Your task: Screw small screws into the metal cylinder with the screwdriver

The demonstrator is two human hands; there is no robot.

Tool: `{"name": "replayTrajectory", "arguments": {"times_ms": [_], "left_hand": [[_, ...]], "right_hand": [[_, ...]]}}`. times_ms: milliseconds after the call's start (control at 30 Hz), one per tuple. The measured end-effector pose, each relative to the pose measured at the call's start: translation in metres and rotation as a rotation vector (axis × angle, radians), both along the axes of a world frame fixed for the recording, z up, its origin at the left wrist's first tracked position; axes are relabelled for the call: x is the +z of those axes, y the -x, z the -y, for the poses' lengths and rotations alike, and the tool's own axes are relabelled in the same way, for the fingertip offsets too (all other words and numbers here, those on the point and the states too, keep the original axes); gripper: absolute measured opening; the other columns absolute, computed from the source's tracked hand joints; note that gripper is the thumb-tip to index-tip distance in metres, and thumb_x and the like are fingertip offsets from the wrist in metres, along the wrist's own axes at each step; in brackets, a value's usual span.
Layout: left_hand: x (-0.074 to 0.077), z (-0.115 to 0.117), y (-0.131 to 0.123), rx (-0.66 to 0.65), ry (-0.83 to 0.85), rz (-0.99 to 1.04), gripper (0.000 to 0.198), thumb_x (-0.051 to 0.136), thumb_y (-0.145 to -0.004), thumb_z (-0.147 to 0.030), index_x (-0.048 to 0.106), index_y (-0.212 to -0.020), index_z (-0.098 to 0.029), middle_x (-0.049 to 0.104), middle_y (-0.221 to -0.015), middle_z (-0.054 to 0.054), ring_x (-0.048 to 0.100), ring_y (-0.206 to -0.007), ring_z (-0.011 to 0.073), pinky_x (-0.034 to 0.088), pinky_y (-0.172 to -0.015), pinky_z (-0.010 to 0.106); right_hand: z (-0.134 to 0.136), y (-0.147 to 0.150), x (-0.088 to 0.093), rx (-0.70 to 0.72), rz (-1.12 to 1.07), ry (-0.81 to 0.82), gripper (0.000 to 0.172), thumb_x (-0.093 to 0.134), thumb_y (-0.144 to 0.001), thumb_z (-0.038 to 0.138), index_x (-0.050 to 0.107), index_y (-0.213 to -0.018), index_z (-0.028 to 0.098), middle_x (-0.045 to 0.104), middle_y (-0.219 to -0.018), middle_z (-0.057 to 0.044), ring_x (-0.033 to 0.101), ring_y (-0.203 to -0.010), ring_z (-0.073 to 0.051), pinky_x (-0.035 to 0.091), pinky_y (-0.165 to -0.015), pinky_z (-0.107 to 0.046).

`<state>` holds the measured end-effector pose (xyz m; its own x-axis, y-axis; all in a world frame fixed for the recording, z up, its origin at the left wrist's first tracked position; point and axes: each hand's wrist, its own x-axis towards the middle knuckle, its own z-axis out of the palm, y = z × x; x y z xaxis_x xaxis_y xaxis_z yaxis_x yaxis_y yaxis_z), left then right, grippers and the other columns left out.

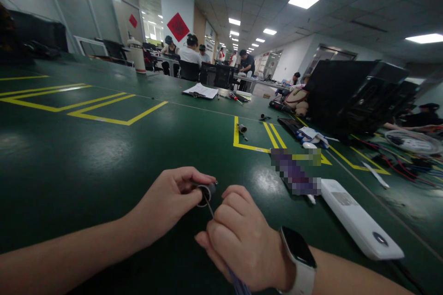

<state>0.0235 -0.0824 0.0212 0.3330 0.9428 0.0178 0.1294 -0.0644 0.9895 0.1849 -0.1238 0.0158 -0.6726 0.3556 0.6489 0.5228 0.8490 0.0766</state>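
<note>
Between the thumb and fingers of my left hand (173,200) is a small grey metal cup-shaped part (206,193), its round opening turned toward me. My right hand (238,235) is closed around a screwdriver (209,206). The thin metal shaft reaches into the part's opening; the tip is hidden inside. Below my fist a bit of the purplish, see-through handle shows. Both hands are just above the green table (114,184), and a watch (298,251) is on my right wrist.
Two similar metal parts (242,128) lie ahead, one inside yellow tape lines. To the right are a blurred-out purple object (294,173), a white oblong device (360,221), cables (411,161) and a large black case (353,97). A clipboard (200,91) lies farther back. People sit beyond.
</note>
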Motion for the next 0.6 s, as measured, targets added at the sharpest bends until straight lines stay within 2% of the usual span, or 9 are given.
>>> {"name": "replayTrajectory", "arguments": {"times_ms": [167, 367, 500, 600], "left_hand": [[-0.002, -0.001, 0.000, 0.000, -0.010, 0.005, 0.014, 0.061, -0.065, -0.016, 0.067, -0.078, -0.017, 0.072, -0.087, 0.004, 0.066, -0.082, 0.0201, 0.053, -0.075, 0.030], [0.011, -0.004, -0.001, 0.100, 0.046, -0.028, 0.016, 0.059, -0.065, -0.018, 0.068, -0.079, -0.017, 0.072, -0.081, 0.004, 0.066, -0.078, 0.0204, 0.052, -0.072, 0.030], [0.018, -0.013, 0.005, 0.111, 0.181, 0.039, 0.027, 0.058, -0.065, -0.018, 0.067, -0.090, -0.016, 0.071, -0.088, 0.005, 0.065, -0.085, 0.0215, 0.051, -0.078, 0.033], [0.018, -0.025, 0.012, 0.092, 0.163, -0.022, 0.039, 0.065, -0.058, -0.014, 0.064, -0.097, -0.015, 0.070, -0.091, 0.006, 0.065, -0.089, 0.0227, 0.050, -0.082, 0.034]], "right_hand": [[-0.001, 0.000, -0.002, -0.035, -0.025, 0.096, 0.028, 0.043, -0.087, 0.018, 0.052, -0.061, 0.015, 0.051, -0.059, -0.002, 0.042, -0.060, -0.014, 0.038, -0.062, -0.031], [-0.003, -0.007, 0.000, 0.017, -0.281, 0.228, 0.018, 0.044, -0.085, 0.016, 0.051, -0.069, 0.016, 0.053, -0.063, -0.002, 0.048, -0.062, -0.014, 0.040, -0.065, -0.031], [-0.005, -0.012, 0.008, -0.075, -0.362, 0.396, 0.020, 0.044, -0.087, 0.018, 0.050, -0.068, 0.017, 0.052, -0.064, -0.001, 0.049, -0.062, -0.012, 0.038, -0.061, -0.027], [-0.015, -0.013, 0.013, -0.173, -0.467, 0.557, 0.026, 0.046, -0.088, 0.025, 0.052, -0.064, 0.017, 0.050, -0.059, 0.002, 0.047, -0.056, -0.010, 0.036, -0.054, -0.024]]}}
